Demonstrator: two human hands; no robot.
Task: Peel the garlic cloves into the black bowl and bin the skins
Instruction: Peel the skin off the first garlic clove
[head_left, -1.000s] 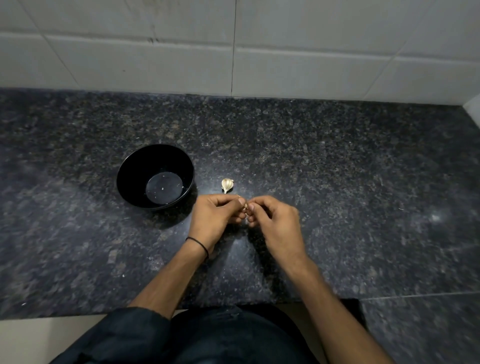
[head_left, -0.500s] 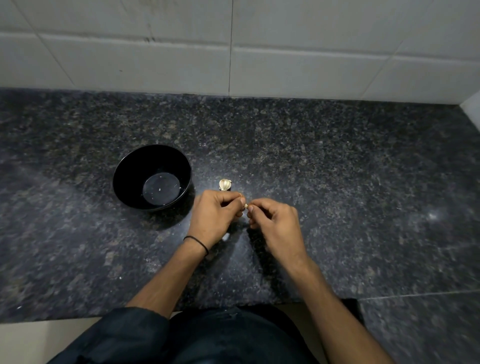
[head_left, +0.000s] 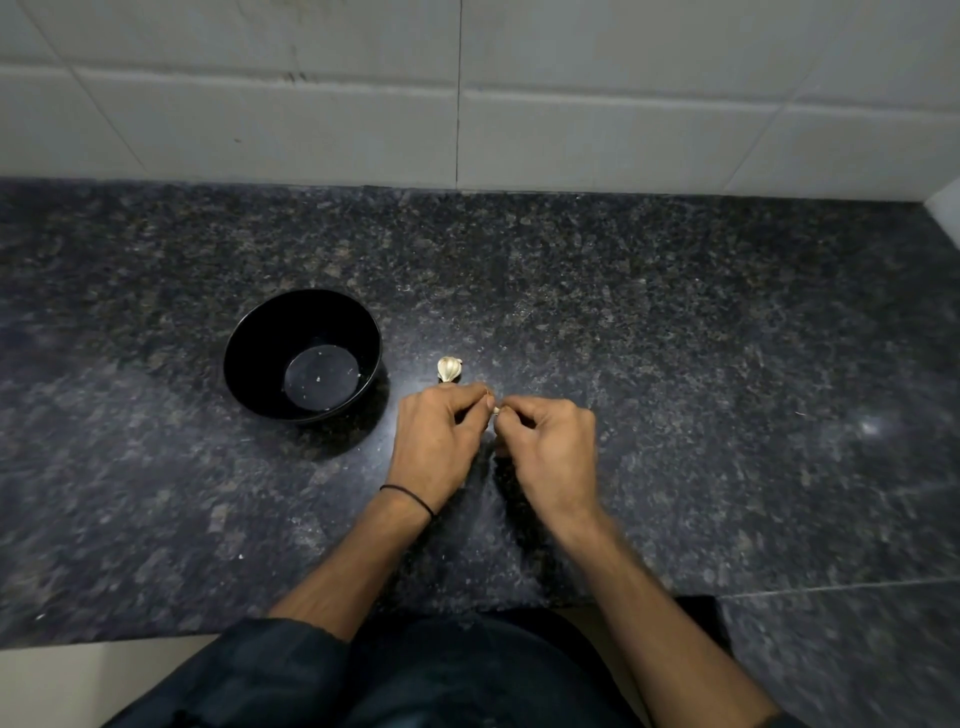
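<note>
A black bowl (head_left: 304, 353) stands on the dark granite counter, left of centre, with only a few pale flecks inside. Just right of it lies a small piece of garlic (head_left: 448, 368) in its papery skin. Below that, my left hand (head_left: 439, 441) and my right hand (head_left: 550, 449) meet fingertip to fingertip, both pinching one small garlic clove (head_left: 495, 410). Only a pale tip of the clove shows between the fingers. A thin black band circles my left wrist.
The speckled granite counter (head_left: 675, 389) runs wide to the right and left of my hands. A white tiled wall (head_left: 467, 104) closes off the back. The counter's front edge is near my body, with pale floor at the lower left. No bin is in view.
My hands have stayed together on the clove, with only slight finger shifts. The bowl and the garlic on the counter have not moved.
</note>
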